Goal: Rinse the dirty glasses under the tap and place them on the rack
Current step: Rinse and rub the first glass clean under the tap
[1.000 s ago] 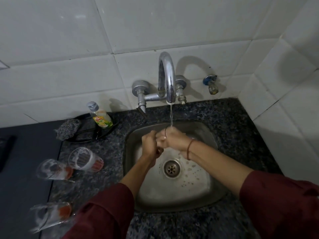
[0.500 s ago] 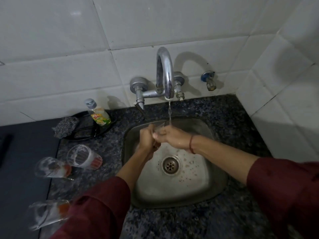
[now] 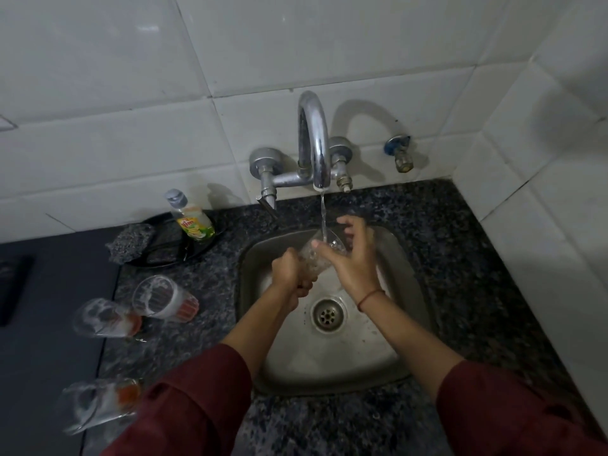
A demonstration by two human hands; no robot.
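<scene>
A speckled dark worktop (image 3: pixel 460 258) surrounds a steel sink (image 3: pixel 329 366), where a chrome tap (image 3: pixel 314 139) runs a thin stream into a clear glass (image 3: pixel 316 258) tilted above the basin. The left hand (image 3: pixel 289 274) grips its base and the right hand (image 3: pixel 353 258) curls around its rim. Three soapy glasses (image 3: pixel 164 301) sit to the left, near a dish-soap bottle (image 3: pixel 192 217).

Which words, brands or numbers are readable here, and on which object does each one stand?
Label of the dish soap bottle: one red brand word, too blurred to read.
Rest of the same label: too small to read.
Glasses on the counter: red colour near the base, no readable text.
Nothing else shows text.
</scene>
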